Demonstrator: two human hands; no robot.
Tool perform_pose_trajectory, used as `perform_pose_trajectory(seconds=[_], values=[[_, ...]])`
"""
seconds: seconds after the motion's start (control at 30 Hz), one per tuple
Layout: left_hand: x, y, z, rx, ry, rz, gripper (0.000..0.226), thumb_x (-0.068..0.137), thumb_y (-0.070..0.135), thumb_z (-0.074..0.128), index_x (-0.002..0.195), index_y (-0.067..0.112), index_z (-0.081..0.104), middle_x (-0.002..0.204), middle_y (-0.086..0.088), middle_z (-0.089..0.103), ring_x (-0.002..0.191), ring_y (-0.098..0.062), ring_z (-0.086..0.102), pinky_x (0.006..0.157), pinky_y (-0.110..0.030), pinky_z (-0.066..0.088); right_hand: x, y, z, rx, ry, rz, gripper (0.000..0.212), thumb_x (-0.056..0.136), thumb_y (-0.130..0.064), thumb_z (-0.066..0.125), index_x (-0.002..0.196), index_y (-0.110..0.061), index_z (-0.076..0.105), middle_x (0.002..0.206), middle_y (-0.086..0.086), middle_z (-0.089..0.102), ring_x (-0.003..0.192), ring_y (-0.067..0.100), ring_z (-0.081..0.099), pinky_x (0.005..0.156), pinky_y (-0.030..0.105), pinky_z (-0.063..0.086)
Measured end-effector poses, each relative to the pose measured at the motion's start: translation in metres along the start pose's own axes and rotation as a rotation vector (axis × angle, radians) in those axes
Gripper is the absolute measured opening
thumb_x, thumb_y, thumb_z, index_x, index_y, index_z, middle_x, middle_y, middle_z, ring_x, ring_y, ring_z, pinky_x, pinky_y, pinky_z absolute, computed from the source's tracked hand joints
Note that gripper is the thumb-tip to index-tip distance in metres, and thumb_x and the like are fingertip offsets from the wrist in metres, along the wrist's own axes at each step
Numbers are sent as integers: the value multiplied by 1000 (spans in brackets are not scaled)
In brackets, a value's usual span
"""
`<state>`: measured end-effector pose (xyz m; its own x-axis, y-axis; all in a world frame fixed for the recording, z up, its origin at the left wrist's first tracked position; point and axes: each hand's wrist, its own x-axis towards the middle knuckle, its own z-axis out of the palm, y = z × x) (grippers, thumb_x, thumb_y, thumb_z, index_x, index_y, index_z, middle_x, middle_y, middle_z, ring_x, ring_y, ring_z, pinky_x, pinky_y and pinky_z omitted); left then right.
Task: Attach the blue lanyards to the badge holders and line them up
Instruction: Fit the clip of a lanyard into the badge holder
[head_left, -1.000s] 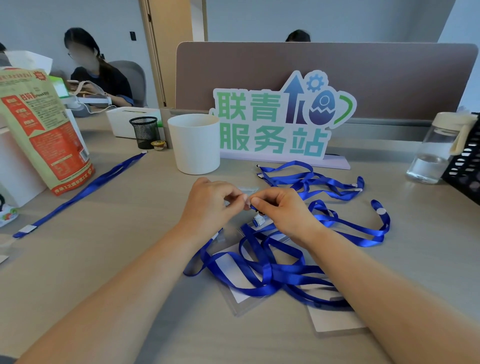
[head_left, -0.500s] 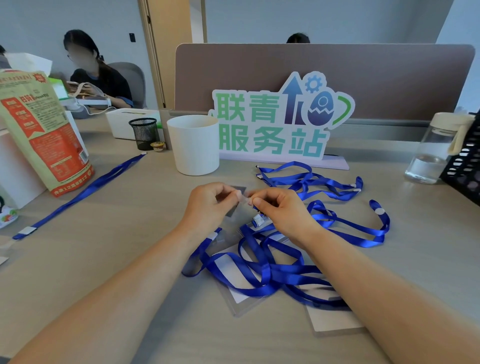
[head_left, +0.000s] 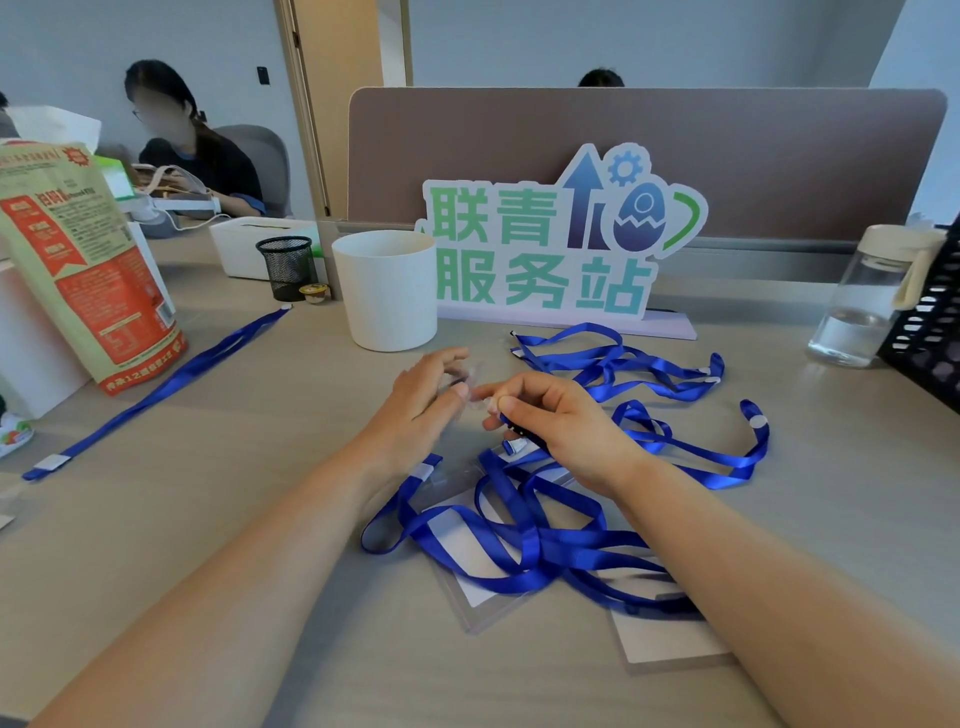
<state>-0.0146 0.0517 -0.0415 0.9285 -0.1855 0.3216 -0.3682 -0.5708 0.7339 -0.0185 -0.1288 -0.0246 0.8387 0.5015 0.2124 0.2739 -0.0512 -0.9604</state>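
My left hand (head_left: 421, 400) holds a small clear badge holder (head_left: 466, 378) between thumb and loosely spread fingers, just above the table; the holder is blurred. Touching it from the right, my right hand (head_left: 561, 421) pinches the clip end of a blue lanyard (head_left: 519, 431). That lanyard trails down into a tangle of blue lanyards (head_left: 545, 545) lying over two badge holders with white cards (head_left: 467, 561) (head_left: 670, 639). More loose lanyards (head_left: 623, 364) lie behind my right hand. One lanyard (head_left: 156, 389) lies stretched straight at the left.
A white cup (head_left: 387, 291) and a green lettered sign (head_left: 545, 249) stand just behind my hands. At the right are a water bottle (head_left: 862, 301) and a black basket (head_left: 930, 332). A snack bag (head_left: 88, 260) and mesh pen cup (head_left: 288, 265) stand left. A person sits at the far left.
My left hand's fingers have spread from a tight pinch and the clear holder has shifted between them. My right hand still pinches the clip end against it.
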Motion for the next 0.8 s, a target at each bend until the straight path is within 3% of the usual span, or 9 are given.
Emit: perform_pose_trajectory(seconds=[0.1,0.13,0.3,0.4,0.53,0.67,0.8], values=[[-1,5,-1,22,60,24,32,81,41,34,110,28,44,104,14,36,103,7,41,91,-18,32,0,-3,2,-3,-19,0,24,94,-4,46,76,-14,58,100,-6,66,75,4,61,80,25,49],[-1,6,-2,33,79,34,30,79,43,35,103,27,45,99,16,36,96,8,42,85,-15,32,0,-4,2,1,-20,-1,23,94,-4,47,76,-13,59,100,-5,66,74,5,59,82,27,48],[-1,6,-7,73,196,98,12,75,44,34,75,33,40,83,12,42,77,3,45,70,-13,33,0,-6,2,-74,29,11,20,93,-9,50,79,-16,62,92,1,66,72,7,56,80,29,48],[-1,4,-11,64,307,103,26,77,48,32,71,25,42,75,8,43,71,-1,44,66,-15,33,1,-7,-1,-227,85,-15,20,92,-13,54,78,-22,65,80,-6,65,76,7,57,82,23,48],[-1,5,-14,-8,539,-48,41,98,31,35,59,21,40,61,5,41,60,-7,41,61,-30,30,3,-10,-8,-366,176,-33,20,89,-17,59,76,-31,65,73,-15,64,61,8,47,60,10,43],[-1,8,-16,51,585,-100,44,100,28,32,60,22,49,62,2,52,62,-12,48,61,-28,36,7,-13,-17,-281,285,-1,18,93,-18,54,79,-29,60,75,-5,65,63,10,56,62,21,48],[-3,19,-14,1,433,-72,21,95,29,45,81,26,61,61,7,59,61,-12,55,60,-26,40,10,-23,-25,29,355,-14,14,96,-17,46,84,-19,51,70,-4,64,54,6,63,55,18,50]])
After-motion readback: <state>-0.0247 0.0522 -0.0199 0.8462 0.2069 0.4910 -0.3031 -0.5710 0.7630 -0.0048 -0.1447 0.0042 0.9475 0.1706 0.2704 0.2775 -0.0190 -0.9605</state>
